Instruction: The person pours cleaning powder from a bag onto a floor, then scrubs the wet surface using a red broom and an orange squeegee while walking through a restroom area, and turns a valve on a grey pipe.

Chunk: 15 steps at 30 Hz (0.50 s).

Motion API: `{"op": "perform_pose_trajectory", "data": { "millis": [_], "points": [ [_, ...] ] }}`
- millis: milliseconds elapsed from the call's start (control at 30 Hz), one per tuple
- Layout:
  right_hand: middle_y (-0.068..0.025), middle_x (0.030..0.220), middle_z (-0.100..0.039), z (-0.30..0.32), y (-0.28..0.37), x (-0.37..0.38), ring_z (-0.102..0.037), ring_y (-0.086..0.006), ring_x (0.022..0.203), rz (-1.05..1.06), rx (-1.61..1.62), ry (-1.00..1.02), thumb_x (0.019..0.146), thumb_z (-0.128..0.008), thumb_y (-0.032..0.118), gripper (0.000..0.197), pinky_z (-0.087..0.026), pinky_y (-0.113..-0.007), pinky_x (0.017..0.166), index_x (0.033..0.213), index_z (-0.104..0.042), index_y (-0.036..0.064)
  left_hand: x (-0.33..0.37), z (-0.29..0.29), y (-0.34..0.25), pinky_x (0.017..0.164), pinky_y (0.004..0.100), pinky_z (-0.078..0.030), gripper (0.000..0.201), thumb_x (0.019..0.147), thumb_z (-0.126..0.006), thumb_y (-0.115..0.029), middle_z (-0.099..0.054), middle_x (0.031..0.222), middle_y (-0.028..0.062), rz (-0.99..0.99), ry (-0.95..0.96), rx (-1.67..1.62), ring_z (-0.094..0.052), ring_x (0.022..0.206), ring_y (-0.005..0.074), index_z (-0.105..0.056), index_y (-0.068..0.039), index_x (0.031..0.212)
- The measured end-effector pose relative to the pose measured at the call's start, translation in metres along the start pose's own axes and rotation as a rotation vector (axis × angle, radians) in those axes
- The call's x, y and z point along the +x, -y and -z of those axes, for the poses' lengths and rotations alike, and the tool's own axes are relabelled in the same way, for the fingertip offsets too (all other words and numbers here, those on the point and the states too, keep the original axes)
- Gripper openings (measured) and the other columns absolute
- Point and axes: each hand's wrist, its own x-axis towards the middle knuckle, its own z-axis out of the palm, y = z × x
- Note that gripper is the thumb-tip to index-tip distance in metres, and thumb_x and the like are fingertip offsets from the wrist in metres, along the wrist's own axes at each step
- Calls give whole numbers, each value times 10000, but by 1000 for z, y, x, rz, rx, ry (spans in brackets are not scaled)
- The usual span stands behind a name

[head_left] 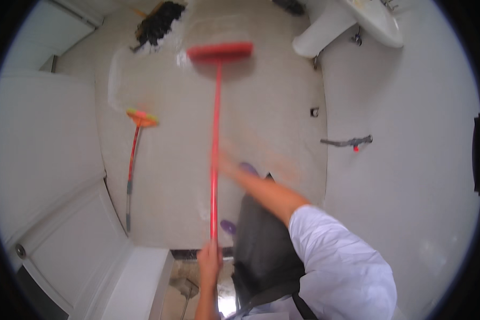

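Note:
A red push broom (215,122) runs up the middle of the view, its wide head (221,50) far from me and blurred. A shadow lies beneath the head; whether the bristles touch the floor is unclear. Near the handle's close end, my left hand (210,258) is wrapped round it. Farther up, my right hand (222,163) is closed about the handle at the end of an outstretched arm, smeared by motion so that single fingers do not show.
An orange-headed floor tool (142,118) with a red and grey pole lies at left. Beyond it rests a black mop (159,24). A white pedestal sink (328,29) stands far right; a grey tap (352,142) juts from the right wall. White doors (72,256) line the left.

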Motion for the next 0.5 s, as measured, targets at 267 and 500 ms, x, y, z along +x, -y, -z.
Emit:
{"op": "perform_pose_trajectory", "data": {
  "millis": [267,500],
  "points": [
    [-119,692,-597,-41,-16,-251,-618,-232,614,-723,530,388,904,-520,285,261,-491,-361,532,889,-523,24,-108,26,33,487,307,-384,366,895,-534,-417,-493,554,11,277,-10,60,-463,499,130,-606,-75,787],
    [-176,691,-624,59,-12,24,-627,-303,603,-389,211,141,843,-460,202,247,-507,-428,541,812,-601,1,-7,-35,-115,439,287,-346,327,909,-522,-382,-461,540,-5,415,4,-43,-427,461,114,-571,-98,754]
  ]
}}
